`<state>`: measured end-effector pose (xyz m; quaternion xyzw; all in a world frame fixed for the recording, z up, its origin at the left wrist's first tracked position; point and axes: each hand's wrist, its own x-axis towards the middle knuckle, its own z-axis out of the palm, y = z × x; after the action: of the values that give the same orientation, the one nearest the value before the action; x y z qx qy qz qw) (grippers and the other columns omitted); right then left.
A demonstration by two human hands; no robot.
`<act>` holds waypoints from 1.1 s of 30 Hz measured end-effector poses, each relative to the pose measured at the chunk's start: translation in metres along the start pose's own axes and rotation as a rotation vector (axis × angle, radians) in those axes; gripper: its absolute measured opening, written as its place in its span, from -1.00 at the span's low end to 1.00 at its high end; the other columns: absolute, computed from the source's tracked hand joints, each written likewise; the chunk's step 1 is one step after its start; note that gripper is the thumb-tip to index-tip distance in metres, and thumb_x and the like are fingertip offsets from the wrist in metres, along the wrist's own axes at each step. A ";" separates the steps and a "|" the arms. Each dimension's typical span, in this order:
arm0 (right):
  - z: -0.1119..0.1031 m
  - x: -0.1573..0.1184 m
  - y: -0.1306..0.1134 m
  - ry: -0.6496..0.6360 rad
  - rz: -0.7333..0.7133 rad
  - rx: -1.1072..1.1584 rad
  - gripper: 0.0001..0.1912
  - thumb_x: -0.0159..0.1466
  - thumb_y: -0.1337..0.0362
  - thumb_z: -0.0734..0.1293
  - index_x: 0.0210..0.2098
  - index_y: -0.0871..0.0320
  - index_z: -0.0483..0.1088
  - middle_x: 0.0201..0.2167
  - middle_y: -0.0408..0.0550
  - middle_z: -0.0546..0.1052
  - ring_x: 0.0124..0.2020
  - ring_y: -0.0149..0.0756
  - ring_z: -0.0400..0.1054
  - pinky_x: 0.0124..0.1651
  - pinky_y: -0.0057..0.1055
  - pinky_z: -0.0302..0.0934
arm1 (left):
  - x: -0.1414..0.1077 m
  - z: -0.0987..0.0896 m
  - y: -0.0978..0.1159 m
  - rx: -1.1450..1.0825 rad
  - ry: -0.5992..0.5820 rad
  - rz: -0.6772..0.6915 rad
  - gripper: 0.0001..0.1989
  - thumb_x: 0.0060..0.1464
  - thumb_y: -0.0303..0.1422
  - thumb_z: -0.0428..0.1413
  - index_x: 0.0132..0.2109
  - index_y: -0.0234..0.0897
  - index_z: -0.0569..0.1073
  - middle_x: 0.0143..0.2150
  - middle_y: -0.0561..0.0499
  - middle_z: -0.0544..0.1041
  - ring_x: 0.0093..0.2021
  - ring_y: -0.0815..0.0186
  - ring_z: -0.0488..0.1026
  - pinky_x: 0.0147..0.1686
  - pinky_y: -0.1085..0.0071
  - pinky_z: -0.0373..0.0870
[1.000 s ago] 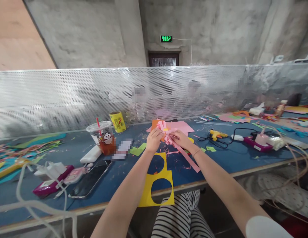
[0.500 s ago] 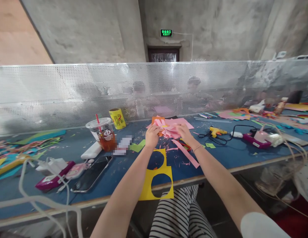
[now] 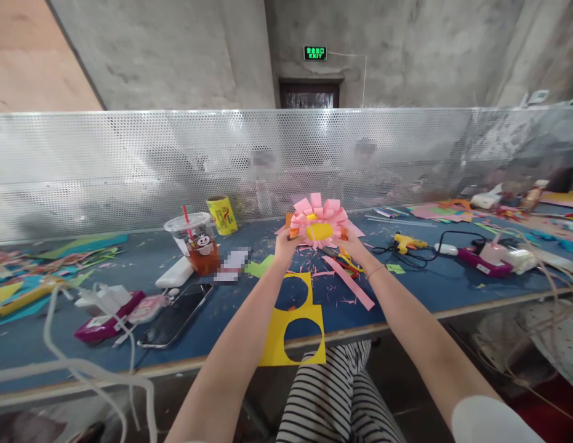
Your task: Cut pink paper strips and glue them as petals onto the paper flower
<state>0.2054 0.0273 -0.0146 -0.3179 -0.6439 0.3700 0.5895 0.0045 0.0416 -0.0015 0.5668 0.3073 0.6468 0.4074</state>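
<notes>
A pink paper flower [image 3: 330,212] with looped petals and a yellow round centre is raised above the table between my hands. My left hand [image 3: 286,247] grips its left edge, and my right hand [image 3: 353,241] grips the right edge; the petals partly hide the fingers of both. Below lie a pink paper strip [image 3: 353,286], pink scraps and a tool with yellow-and-red handles [image 3: 349,263]. Closer to me, a yellow sheet [image 3: 277,326] with two round holes hangs over the table's front edge.
To the left stand an iced drink cup [image 3: 198,246], a yellow roll [image 3: 223,215], a phone [image 3: 175,317] and a purple power strip [image 3: 108,317] with cables. A yellow glue gun [image 3: 408,243] with a black cord lies right. A perforated metal screen [image 3: 175,160] borders the back.
The flower has been lifted and tilted, so its yellow centre now faces me. My right hand has moved from the top of the petals to the right edge.
</notes>
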 end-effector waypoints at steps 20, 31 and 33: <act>-0.012 0.012 0.013 0.253 -0.084 -0.246 -0.57 -0.08 0.21 0.41 -0.21 0.22 0.42 -0.25 -0.02 0.54 -0.19 -0.18 0.41 -0.06 -0.21 0.25 | -0.005 0.004 0.020 0.058 -0.216 0.163 -0.32 -0.36 -0.32 0.34 -0.01 -0.25 0.33 -0.05 -0.07 0.47 -0.07 0.23 0.44 -0.09 0.33 0.39; -0.024 0.017 0.023 0.229 -0.227 -0.512 -0.73 0.02 0.29 0.31 -0.25 0.18 0.41 -0.20 -0.01 0.50 -0.14 -0.24 0.36 -0.02 -0.28 0.21 | -0.009 0.010 0.026 0.524 -0.217 0.383 -0.71 -0.20 -0.33 0.26 -0.23 -0.26 0.51 -0.20 -0.06 0.55 -0.16 0.24 0.45 -0.12 0.30 0.36; -0.027 0.017 0.022 0.192 -0.212 -0.638 -0.69 0.03 0.29 0.32 -0.20 0.17 0.41 -0.15 0.00 0.47 -0.08 -0.22 0.32 0.02 -0.27 0.18 | -0.008 0.010 0.027 0.638 -0.250 0.518 -0.81 -0.13 -0.35 0.22 -0.27 -0.23 0.53 -0.23 -0.05 0.56 -0.18 0.26 0.45 -0.10 0.29 0.33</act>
<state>0.2299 0.0554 -0.0236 -0.4509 -0.6980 0.0554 0.5535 0.0094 0.0216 0.0193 0.7967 0.2878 0.5267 0.0702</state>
